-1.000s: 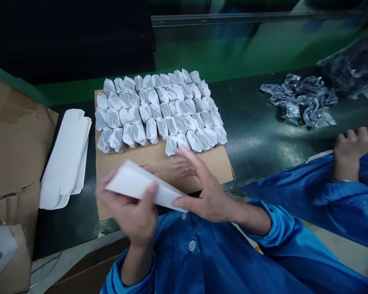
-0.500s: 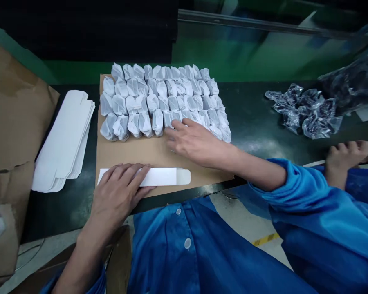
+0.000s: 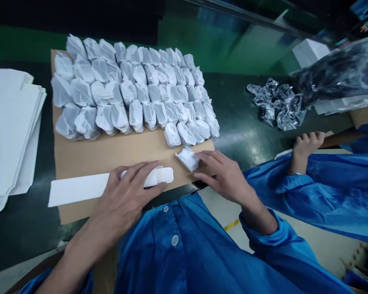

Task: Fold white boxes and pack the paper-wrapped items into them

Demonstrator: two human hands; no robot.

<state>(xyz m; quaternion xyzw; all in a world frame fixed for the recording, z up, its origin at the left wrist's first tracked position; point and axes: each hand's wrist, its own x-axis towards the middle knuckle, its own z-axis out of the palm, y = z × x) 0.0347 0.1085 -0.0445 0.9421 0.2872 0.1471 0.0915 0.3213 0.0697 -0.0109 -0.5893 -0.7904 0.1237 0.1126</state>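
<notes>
My left hand (image 3: 131, 185) lies over a long, narrow white carton (image 3: 78, 190), its fingers and thumb closed around the right part. The carton lies flat along the near edge of a brown cardboard sheet (image 3: 110, 151), with an end flap at its right. Between the thumb and fingers of my right hand (image 3: 222, 173) is one small packet (image 3: 188, 158) wrapped in white paper, just beyond the flap end. Rows of similar wrapped packets (image 3: 129, 92) stand close together on the sheet behind. What is inside the wrapping is hidden.
Flat white cartons (image 3: 10, 130) are stacked at the left on the dark table (image 3: 233, 102). Crumpled clear plastic bags (image 3: 277, 104) lie at the right, beside a large dark plastic bag (image 3: 334, 77). A co-worker's hand (image 3: 308, 145) rests near the table's edge.
My right hand has drawn back from the front row toward the carton, bringing a wrapped packet. My left hand has shifted toward the carton's flap end. The view has turned and moved closer.
</notes>
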